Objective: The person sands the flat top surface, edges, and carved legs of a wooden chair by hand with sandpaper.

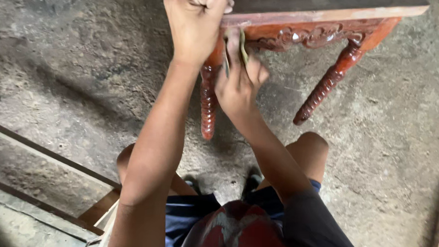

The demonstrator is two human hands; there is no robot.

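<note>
**Hand position at the carved table corner**

The small red-brown wooden table [328,17] stands on the concrete floor [386,145], directly ahead of the seated person, its long front edge running left to right across the top of the view. The left hand [197,21] is closed in a fist over the left front corner of the tabletop, steadying it. The right hand [238,80] sits just below and to the right of it, fingers curled around a folded greenish pad [243,45] (apparently sandpaper; the material cannot be confirmed), pressed against the carved apron [307,36] where it meets the near turned leg [208,105]. The apron's long axis extends rightward from the right hand, toward the far turned leg [327,86]. The right hand is the nearer to the carving.

Hidden or cut off: the tabletop surface beyond the upper frame edge, both rear legs, and most of the pad under the fingers. The wooden frame pieces [45,155] at lower left are only partly visible.
</note>
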